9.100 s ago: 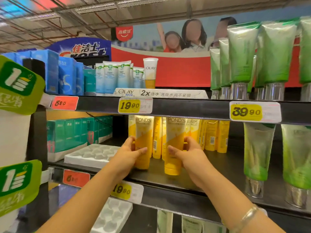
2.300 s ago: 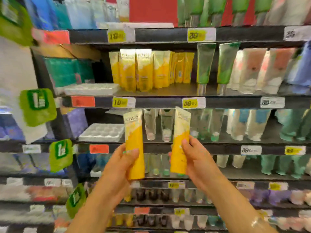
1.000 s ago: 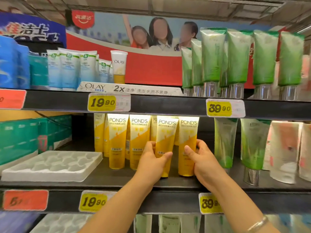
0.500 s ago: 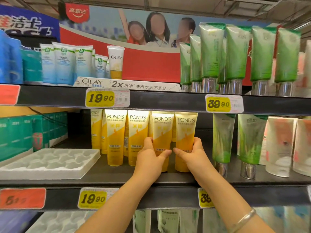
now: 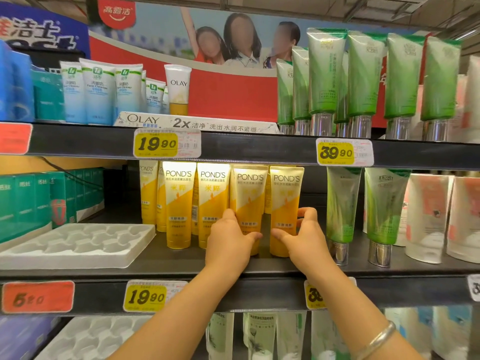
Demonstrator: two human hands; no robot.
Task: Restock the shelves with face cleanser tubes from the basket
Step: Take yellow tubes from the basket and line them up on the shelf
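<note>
Black middle shelf [image 5: 259, 268] as landmark: white empty moulded tray [image 5: 78, 242] at its left end, green tubes with silver caps [image 5: 342, 211] toward its right. Row of yellow POND'S cleanser tubes [image 5: 179, 203] upright at shelf centre, caps down. Left hand [image 5: 228, 242] curled round third front tube [image 5: 249, 201], right hand [image 5: 304, 235] curled round fourth front tube [image 5: 284, 203]; both tubes standing on shelf. Silver bangle [image 5: 376, 339] on right wrist. Yellow 19.90 tag [image 5: 145, 297] on shelf's front edge.
</note>
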